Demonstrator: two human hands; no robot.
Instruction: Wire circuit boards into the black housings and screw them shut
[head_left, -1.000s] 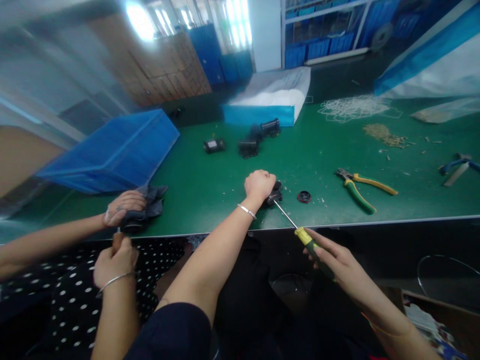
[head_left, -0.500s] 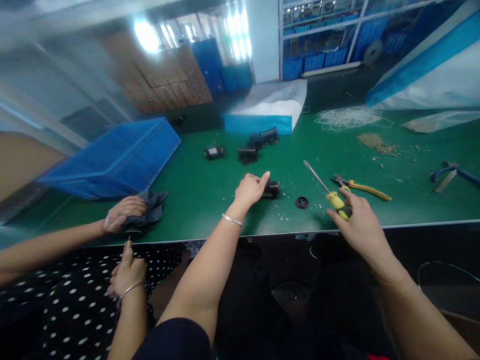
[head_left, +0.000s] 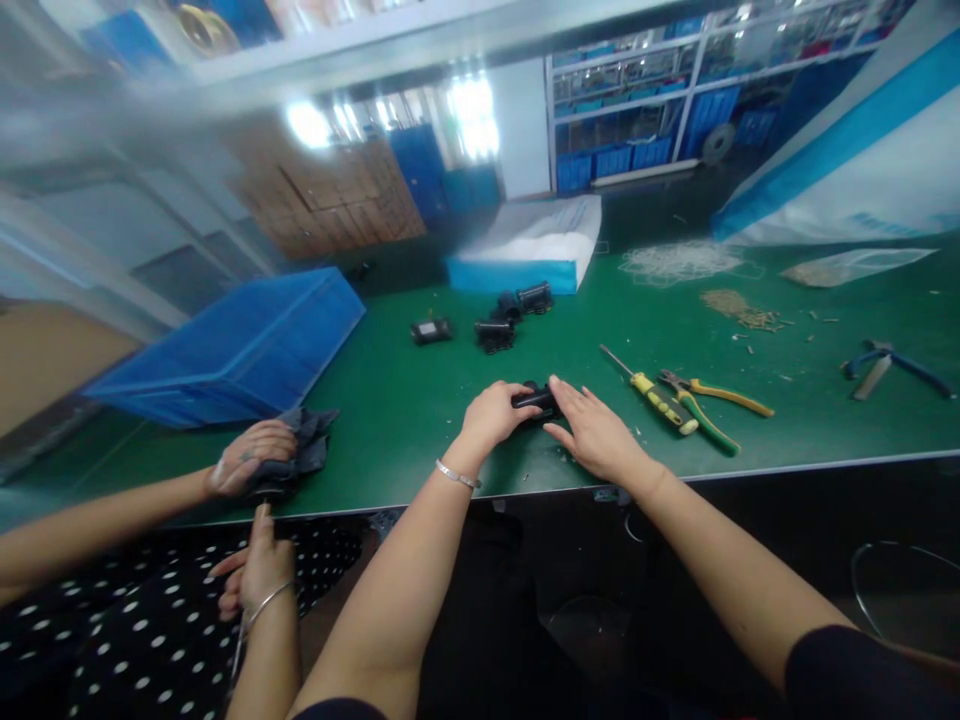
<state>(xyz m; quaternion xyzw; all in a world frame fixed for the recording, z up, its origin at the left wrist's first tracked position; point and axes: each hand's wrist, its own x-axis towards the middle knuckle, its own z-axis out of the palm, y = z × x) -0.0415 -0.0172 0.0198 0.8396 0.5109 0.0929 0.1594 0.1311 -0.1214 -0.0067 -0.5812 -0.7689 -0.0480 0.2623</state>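
Observation:
A small black cylindrical part (head_left: 534, 399) lies on the green table (head_left: 420, 390) near its front edge. My left hand (head_left: 491, 415) curls around the part's left end. My right hand (head_left: 592, 432) rests against its right end, fingers stretched over it. A screwdriver with a yellow handle (head_left: 651, 390) lies on the table just right of my right hand, beside green-and-yellow pliers (head_left: 705, 405).
Several more black parts (head_left: 495, 320) lie further back, before a blue-and-white bag (head_left: 525, 245). A blue crate (head_left: 232, 345) lies tipped at the left. A co-worker's hands (head_left: 251, 460) hold a dark cloth at the left edge. Blue-handled pliers (head_left: 889, 362) and debris lie at the right.
My right hand laid the screwdriver down by the pliers and moved left onto the black part. My left hand closed around the part. The camera tilted up slightly.

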